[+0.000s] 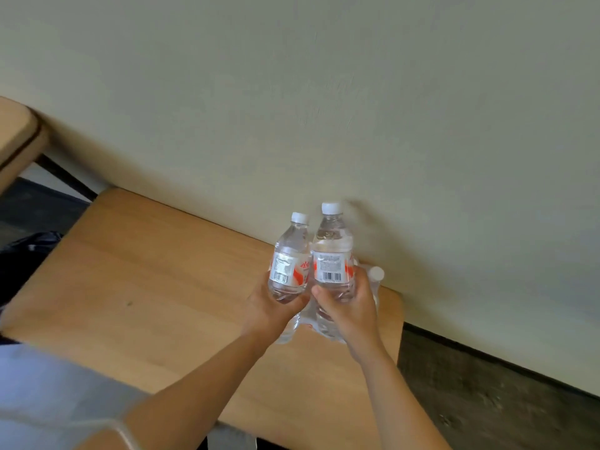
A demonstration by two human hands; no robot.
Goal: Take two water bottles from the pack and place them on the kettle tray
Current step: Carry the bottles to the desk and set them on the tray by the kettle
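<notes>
I hold two clear water bottles with white caps and red-and-white labels above a wooden table. My left hand [271,308] grips the lower part of the left bottle [290,258]. My right hand [349,306] grips the right bottle [332,251], which stands a little higher. The two bottles touch side by side. Below and behind my hands lies the pack of bottles [373,284], mostly hidden, with one white cap showing by the wall. No kettle tray is in view.
The wooden table [146,287] stands against a pale wall [324,108]. Another wooden surface [16,134] shows at the upper left. Dark floor [487,391] lies to the right of the table. A dark object [29,251] sits off the table's left edge.
</notes>
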